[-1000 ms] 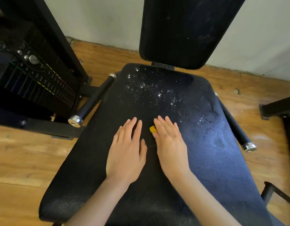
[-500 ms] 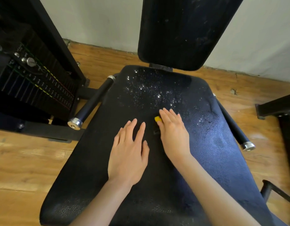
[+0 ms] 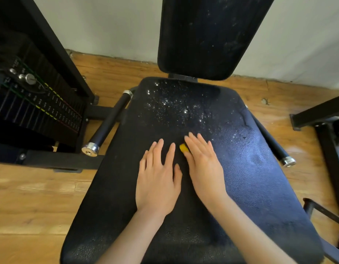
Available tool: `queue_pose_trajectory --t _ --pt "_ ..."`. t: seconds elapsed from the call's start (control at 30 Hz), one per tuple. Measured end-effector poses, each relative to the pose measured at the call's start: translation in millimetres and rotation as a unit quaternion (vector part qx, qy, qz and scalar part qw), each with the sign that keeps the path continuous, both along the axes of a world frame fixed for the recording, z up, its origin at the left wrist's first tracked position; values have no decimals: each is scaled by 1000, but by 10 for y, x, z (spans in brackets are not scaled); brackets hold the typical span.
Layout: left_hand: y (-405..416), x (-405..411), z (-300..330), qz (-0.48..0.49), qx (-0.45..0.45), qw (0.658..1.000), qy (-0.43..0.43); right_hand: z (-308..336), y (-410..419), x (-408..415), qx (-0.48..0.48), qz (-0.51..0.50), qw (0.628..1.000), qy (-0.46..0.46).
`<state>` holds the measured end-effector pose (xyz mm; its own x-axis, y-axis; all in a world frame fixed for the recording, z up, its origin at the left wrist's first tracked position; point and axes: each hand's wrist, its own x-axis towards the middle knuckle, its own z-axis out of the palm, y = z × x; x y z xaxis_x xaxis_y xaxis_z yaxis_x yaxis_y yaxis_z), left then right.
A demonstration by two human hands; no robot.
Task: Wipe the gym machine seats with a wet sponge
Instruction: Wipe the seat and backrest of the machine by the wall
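Head view: the right hand [image 3: 204,164] lies flat at frame centre, fingers straight, pressing a yellow sponge [image 3: 183,148] onto the black seat pad [image 3: 260,168], probably to scrub; only its corner shows. The left hand [image 3: 158,180] rests flat beside it, holding nothing, bracing.

Black textured vinyl seat pad [image 3: 256,187] of the gym machine, standing on a wooden plank floor [image 3: 27,197]. Glistening water droplets [image 3: 176,107] were scattered across the pad's far half, below the upright backrest. Directly on the pad lay the left hand [image 3: 157,180], flat with fingers extended, and the right hand [image 3: 205,168], pressing flat on a small yellow sponge [image 3: 183,148], mostly hidden beneath it.
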<state>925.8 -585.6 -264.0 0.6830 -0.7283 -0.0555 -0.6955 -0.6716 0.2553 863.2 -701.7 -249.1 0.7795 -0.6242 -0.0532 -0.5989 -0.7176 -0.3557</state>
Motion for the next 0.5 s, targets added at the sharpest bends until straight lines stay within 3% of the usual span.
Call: queue_pose_trajectory --t 0.07,0.23,0.43,0.5 --pt "1 2 -1 2 -3 1000 -2 34 76 -140 -14 4 1000 7" --pt "-10 11 -17 -5 1 1000 -3 -79 -347 515 -11 35 998 54" --pt "6 7 -18 -13 -3 1000 -3 -50 -408 119 -13 -75 997 33" --pt "1 13 -9 -14 -4 1000 4 -14 -137 -73 -26 -52 998 15"
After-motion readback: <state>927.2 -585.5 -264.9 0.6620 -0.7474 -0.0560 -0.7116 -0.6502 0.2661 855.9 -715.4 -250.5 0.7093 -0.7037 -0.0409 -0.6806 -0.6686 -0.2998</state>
